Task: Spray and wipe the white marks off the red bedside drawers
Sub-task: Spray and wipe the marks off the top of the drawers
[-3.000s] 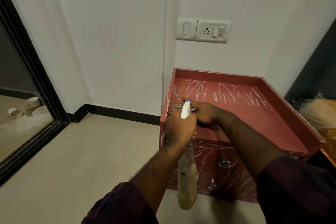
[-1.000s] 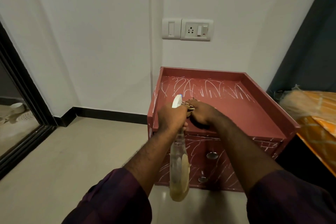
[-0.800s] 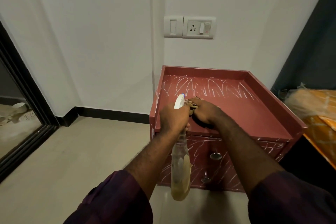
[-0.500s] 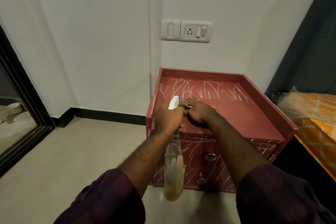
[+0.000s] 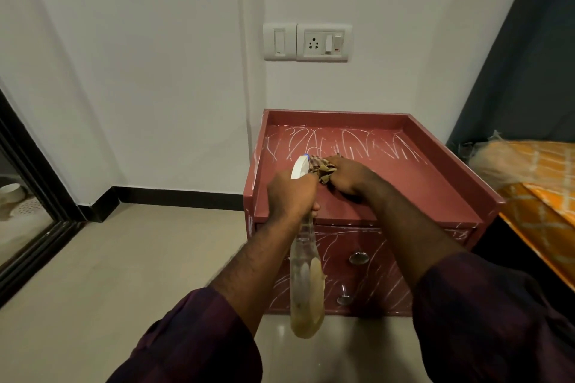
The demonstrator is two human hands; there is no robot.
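Two hands: both of mine reach out over the red bedside drawers [image 5: 420,183], with dark purple sleeves [image 5: 193,339] low in the view.
Left hand: my left hand [image 5: 291,193] grips the neck of a spray bottle [image 5: 306,289], fingers curled tight round it. The white nozzle points away over the top. The clear body, holding yellowish liquid, hangs down in front of the drawer fronts.
Right hand: my right hand [image 5: 348,176] presses a brown checked cloth [image 5: 322,166] onto the left part of the top, fingers bent over the bunched fabric.
Marks: white marks [image 5: 342,146] are scribbled across the back half of the top, just beyond the cloth, and also over the left rim and both drawer fronts.
Position: the drawers stand against a white wall [image 5: 155,71], just beside orange patterned bedding [image 5: 544,196] on the right.
Knobs: two round metal knobs [image 5: 358,257], one on each drawer front.
Surroundings: a socket plate [image 5: 323,42] on the wall above, a dark curtain [image 5: 529,56] at right, a black door frame [image 5: 31,190] at left, and a beige floor [image 5: 124,258].
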